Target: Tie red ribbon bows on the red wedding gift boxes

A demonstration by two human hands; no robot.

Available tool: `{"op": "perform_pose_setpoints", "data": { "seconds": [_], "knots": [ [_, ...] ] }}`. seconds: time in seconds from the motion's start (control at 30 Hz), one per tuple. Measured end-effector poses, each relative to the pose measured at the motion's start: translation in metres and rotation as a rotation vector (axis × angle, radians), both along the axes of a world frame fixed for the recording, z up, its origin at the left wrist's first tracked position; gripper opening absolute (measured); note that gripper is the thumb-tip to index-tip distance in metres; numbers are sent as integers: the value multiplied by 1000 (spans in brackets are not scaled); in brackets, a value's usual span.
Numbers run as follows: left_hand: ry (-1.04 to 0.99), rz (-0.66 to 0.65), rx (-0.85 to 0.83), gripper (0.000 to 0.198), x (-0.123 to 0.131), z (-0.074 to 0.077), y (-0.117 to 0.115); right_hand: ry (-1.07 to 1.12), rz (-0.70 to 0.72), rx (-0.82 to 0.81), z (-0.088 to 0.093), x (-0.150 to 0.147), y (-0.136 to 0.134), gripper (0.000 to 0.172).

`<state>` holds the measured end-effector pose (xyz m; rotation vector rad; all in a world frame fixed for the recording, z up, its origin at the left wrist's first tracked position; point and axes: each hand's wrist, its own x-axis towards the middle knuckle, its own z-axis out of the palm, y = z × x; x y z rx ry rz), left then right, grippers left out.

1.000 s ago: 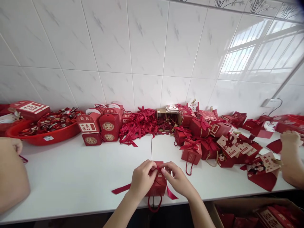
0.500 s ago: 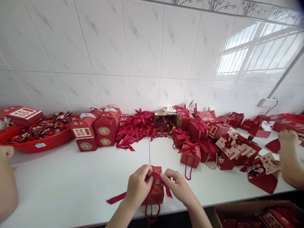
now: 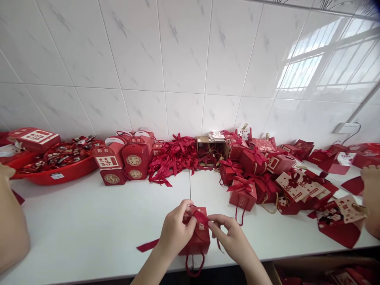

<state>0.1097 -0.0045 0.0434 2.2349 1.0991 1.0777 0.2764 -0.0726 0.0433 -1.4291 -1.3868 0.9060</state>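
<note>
A small red gift box [image 3: 196,244] with a rope handle lies at the table's near edge between my hands. My left hand [image 3: 177,226], over the box's left side, pinches a red ribbon [image 3: 201,217] that crosses the box top. Fingers of my right hand [image 3: 228,234] are closed on the same ribbon at the box's right side. One loose ribbon tail sticks out to the left past my left wrist, and a short end hangs below my right fingers. My left fingertips are partly hidden behind the hand.
Beyond the box lie a heap of red ribbons [image 3: 175,156] and a small open carton [image 3: 200,141]. Standing boxes [image 3: 111,164] and a red basin [image 3: 65,174] of wrapped sweets are at left. Several ribboned boxes [image 3: 242,194] pile up at right. Other people's arms [image 3: 13,225] show at both edges.
The ribbon stretch between my hands has widened over the box top, and my right hand sits slightly further right. The whole view has shifted a little.
</note>
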Motion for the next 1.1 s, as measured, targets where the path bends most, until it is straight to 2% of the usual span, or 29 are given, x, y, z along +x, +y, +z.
{"op": "perform_pose_setpoints", "data": {
  "seconds": [0.07, 0.2, 0.4, 0.47, 0.57, 0.67, 0.8, 0.9, 0.97, 1.1],
  "knots": [
    [7, 20, 37, 20, -1, 3, 0, -39, -55, 44, -4, -5, 5, 34],
    [13, 49, 95, 20, -2, 6, 1, -98, -77, 154, -10, -14, 14, 30],
    [13, 36, -48, 28, -1, 10, -5, -41, 39, 202, -12, -29, 23, 25],
    [21, 30, -100, 30, -5, 13, -7, -20, 20, 198, -13, -32, 24, 25],
    [53, -76, -144, 39, -20, 20, -10, -46, -5, 213, -17, -37, 23, 20],
    [86, -168, -105, 48, -39, 24, -10, -82, 0, 254, -21, -40, 23, 20],
    [39, -96, -109, 38, -54, 13, 0, 56, -45, 301, -25, -40, 25, 22],
    [-29, -7, -247, 21, -52, -3, 9, 136, -17, 255, -27, -38, 26, 22],
    [-38, -10, -377, 23, -48, -13, 12, 163, 5, 204, -27, -37, 26, 23],
    [-48, -108, -597, 38, -41, -24, 14, 131, 14, 185, -26, -37, 26, 24]
  ]
}}
